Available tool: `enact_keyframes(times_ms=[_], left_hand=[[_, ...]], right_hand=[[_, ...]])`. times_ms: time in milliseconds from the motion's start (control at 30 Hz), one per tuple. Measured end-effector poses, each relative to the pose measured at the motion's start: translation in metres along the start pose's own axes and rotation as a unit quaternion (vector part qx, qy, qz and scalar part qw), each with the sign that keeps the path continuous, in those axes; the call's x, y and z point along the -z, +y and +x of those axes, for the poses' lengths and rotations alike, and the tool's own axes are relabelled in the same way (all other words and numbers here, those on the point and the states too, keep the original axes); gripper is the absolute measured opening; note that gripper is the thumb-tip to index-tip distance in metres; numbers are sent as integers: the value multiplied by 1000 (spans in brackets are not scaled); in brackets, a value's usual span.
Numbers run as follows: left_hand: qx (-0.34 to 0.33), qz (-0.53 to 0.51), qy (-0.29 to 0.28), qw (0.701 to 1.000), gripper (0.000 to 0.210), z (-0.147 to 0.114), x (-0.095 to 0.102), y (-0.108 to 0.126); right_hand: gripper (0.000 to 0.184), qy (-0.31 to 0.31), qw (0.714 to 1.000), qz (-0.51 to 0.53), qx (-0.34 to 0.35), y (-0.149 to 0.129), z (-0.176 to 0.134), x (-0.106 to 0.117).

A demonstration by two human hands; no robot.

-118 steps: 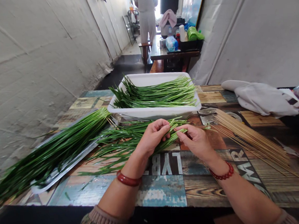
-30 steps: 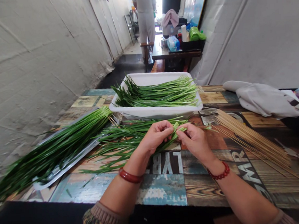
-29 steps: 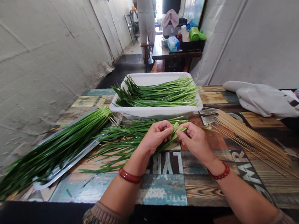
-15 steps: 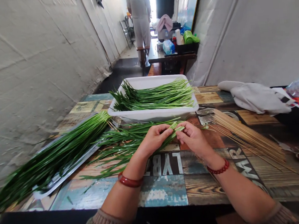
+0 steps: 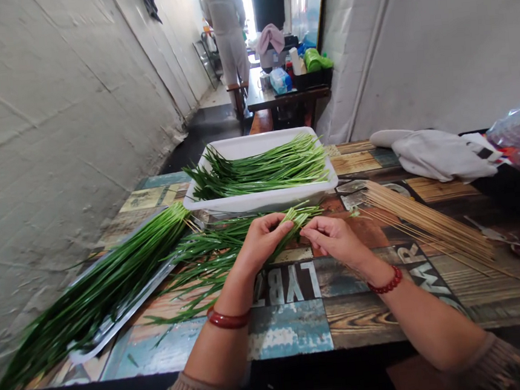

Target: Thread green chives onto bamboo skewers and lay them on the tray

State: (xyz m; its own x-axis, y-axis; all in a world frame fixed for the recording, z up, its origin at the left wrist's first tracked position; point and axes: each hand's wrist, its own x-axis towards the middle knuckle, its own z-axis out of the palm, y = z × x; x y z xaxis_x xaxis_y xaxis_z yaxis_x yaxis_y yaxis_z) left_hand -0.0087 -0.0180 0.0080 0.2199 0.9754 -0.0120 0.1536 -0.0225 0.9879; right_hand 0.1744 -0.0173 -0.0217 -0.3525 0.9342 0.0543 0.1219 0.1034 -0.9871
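Note:
My left hand (image 5: 260, 241) is closed around the pale stem ends of a small bunch of garlic chives (image 5: 297, 217). Their dark leaves trail left across the table. My right hand (image 5: 335, 238) is just right of the stem ends, thumb and fingers pinched together; what lies between them is hidden. More garlic chives (image 5: 258, 172) fill a white plastic tub (image 5: 265, 203) behind my hands. A large pile of chives (image 5: 107, 275) lies on a clear tray (image 5: 129, 318) to the left. Bamboo skewers (image 5: 429, 222) are spread to the right of my right hand.
A grey cloth cap (image 5: 438, 152) and a clear plastic bag (image 5: 519, 136) sit at the right, with scissors (image 5: 491, 234) nearer. A person in light clothes (image 5: 226, 28) stands beyond, beside a second table (image 5: 263, 100) with several items. Walls close in both sides.
My right hand has drawn slightly away from the stem ends, leaving a gap between the hands. My left hand keeps its hold. The view has shifted a little.

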Motion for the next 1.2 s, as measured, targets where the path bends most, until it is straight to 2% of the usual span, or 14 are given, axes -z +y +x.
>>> enact_keyframes(times_ms=[133, 233, 467, 600, 733, 867, 967, 1067, 1200], left_hand=[[36, -37, -27, 998, 41, -1, -1, 1], [39, -27, -40, 998, 45, 0, -1, 0], [-3, 84, 0, 996, 45, 5, -8, -11], [-13, 108, -4, 994, 44, 5, -7, -10], [-32, 105, -24, 994, 35, 3, 5, -4], [-63, 217, -42, 973, 27, 3, 12, -3], [-69, 264, -40, 961, 31, 4, 9, -4], [-74, 271, -47, 959, 31, 4, 2, -4], [-79, 314, -52, 945, 30, 3, -5, -6]], right_hand=[[26, -9, 1000, -21, 7, 2, 0, 2], [24, -5, 999, -30, 17, 3, 0, 0], [24, 57, 993, -88, 62, 6, 0, -8], [25, 54, 996, -53, 49, 6, 2, -10], [26, 49, 999, 16, 8, 9, 4, -8], [29, 44, 997, 52, 20, 14, 8, -5], [29, 41, 997, 61, 22, 17, 11, -4], [32, 64, 996, 66, 17, 18, 13, -3], [28, 110, 993, 5, 46, 21, 15, -5]])
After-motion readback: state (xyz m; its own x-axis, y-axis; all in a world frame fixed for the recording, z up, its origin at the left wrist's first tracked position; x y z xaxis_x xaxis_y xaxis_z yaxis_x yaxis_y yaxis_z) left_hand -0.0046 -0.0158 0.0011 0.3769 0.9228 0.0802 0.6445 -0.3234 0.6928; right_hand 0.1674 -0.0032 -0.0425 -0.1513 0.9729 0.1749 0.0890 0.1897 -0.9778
